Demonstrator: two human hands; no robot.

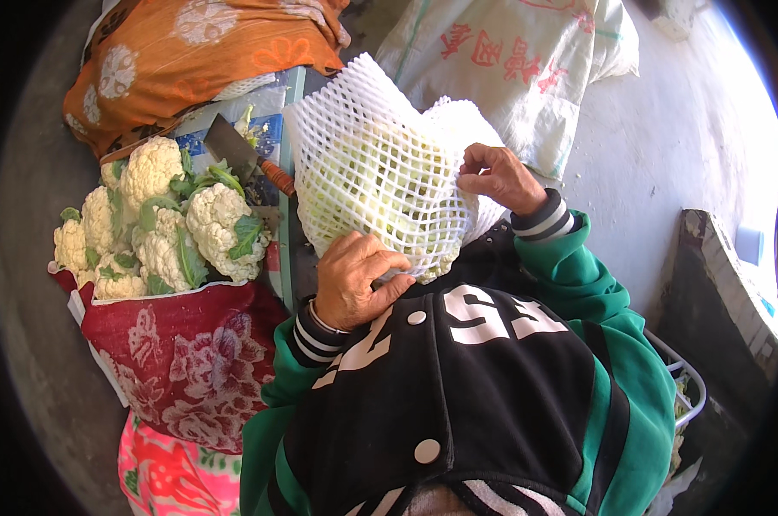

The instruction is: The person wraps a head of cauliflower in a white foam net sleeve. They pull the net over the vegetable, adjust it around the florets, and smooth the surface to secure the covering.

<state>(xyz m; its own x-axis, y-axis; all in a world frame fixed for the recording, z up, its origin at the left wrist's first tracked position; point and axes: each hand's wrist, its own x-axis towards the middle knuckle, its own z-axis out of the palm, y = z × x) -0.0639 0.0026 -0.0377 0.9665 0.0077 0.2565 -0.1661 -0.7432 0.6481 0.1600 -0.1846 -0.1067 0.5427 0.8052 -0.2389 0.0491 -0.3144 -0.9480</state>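
Note:
A cauliflower (369, 174) sits against my lap inside a white foam mesh net (327, 135), its bottom edge bare of the net at the lower right. My left hand (362, 280) lies at the net's lower edge, fingers curled over it, the thumb beside the bare florets. At the right side of the net, my right hand (500, 177) pinches the mesh between thumb and fingers. More white foam netting (469, 126) lies behind, partly hidden by the wrapped head and my right hand. To the left rests a cleaver (234, 148) with a wooden handle, blade pointing away from me.
Several cauliflowers (160, 232) with leaves fill a red floral cloth-covered container (189, 355) at left. Orange patterned cloth (169, 58) covers something at the upper left. A white woven sack (492, 64) lies ahead. A pale metal rail (692, 393) stands at lower right.

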